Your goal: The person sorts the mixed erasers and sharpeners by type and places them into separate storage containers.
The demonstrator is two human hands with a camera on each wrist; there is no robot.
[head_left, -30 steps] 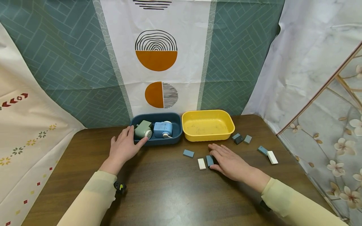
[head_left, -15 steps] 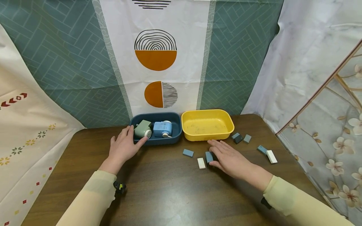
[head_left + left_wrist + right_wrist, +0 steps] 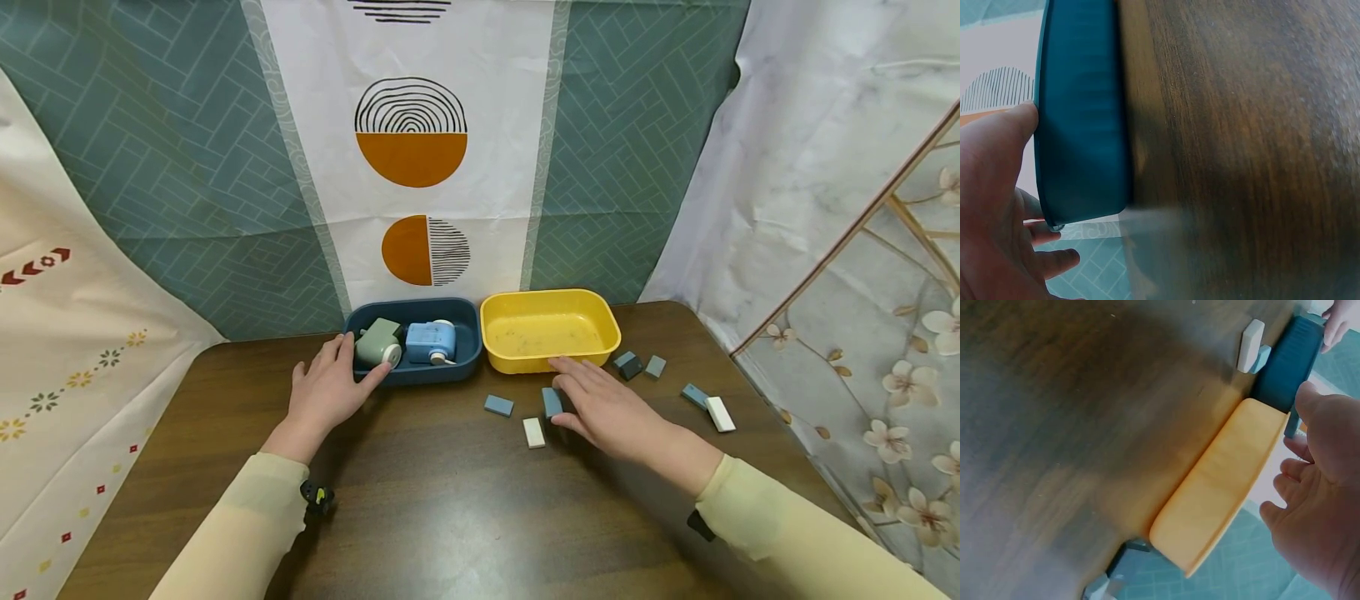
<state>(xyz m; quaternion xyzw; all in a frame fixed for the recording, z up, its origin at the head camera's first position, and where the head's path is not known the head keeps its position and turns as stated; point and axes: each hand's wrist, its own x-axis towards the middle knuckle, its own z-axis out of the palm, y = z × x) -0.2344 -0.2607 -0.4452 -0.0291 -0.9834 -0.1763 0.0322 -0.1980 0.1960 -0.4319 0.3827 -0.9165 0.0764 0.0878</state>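
Note:
My right hand (image 3: 611,412) pinches a blue rectangular tile (image 3: 551,403) between thumb and fingers, just in front of the yellow bin (image 3: 547,365). In the right wrist view that tile (image 3: 1292,422) stands on end below the thumb tip. My left hand (image 3: 327,390) rests at the left end of the dark blue bin (image 3: 442,377), its thumb on the front rim. The left wrist view has the thumb touching the bin's edge (image 3: 1079,112), other fingers spread beside the corner. Inside lie a green boxy item (image 3: 378,342) and a light blue one (image 3: 431,340), both with white round parts.
A blue tile (image 3: 498,406) and a white tile (image 3: 534,433) lie left of my right hand. Farther right are dark blue tiles (image 3: 628,365), a grey-green tile (image 3: 656,367), another blue tile (image 3: 695,396) and a white tile (image 3: 720,414). Patterned cloth hangs behind the wooden table (image 3: 420,508).
My right hand has taken the blue tile away from beside the white one and moved it slightly up toward the yellow bin. The left hand has stayed on the dark blue bin.

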